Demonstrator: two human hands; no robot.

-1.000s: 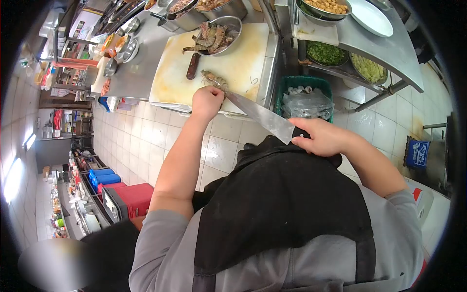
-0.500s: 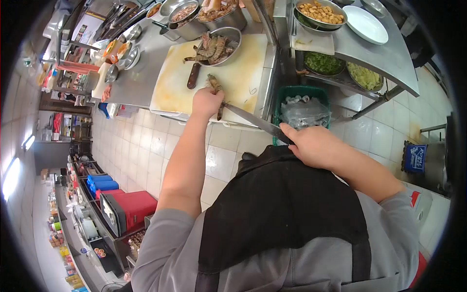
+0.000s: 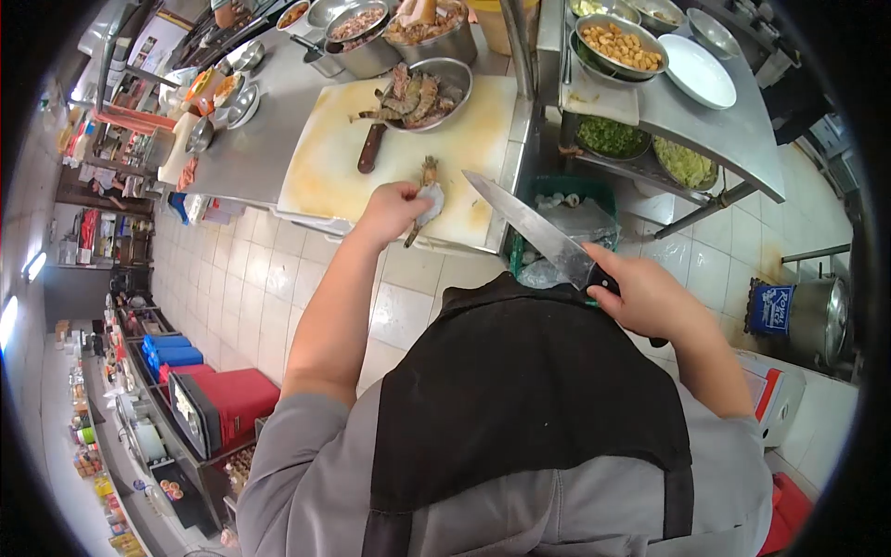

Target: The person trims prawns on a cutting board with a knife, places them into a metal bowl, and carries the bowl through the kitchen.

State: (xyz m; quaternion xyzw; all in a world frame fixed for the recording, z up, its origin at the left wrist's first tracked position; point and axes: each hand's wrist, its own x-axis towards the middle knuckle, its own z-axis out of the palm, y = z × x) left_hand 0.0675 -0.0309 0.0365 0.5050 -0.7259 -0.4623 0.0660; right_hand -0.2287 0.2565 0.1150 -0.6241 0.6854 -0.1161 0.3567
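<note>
My left hand (image 3: 393, 214) is closed on a shrimp (image 3: 430, 201) at the near edge of the white cutting board (image 3: 325, 148). Pale flesh shows along the shrimp's middle, while its striped ends point away from me and towards me. In my right hand (image 3: 650, 290) is a large kitchen knife (image 3: 534, 227), gripped by its black handle. Its blade is apart from the shrimp, tip towards the board's right side. Beyond the hands, a metal bowl (image 3: 460, 71) of whole shrimp rests on the board. Another knife's brown wooden handle (image 3: 371, 148) sticks out near that bowl.
A green bin (image 3: 594, 193) with plastic bags stands below the board's right side. To the right, a steel table (image 3: 691, 130) carries a white plate (image 3: 701, 72) and a bowl of golden pieces (image 3: 620, 46). Meat-filled pots (image 3: 436, 42) stand behind the board.
The knife has moved away from the shrimp to the right, its blade raised. The shrimp now shows pale flesh where its shell faced up before.
</note>
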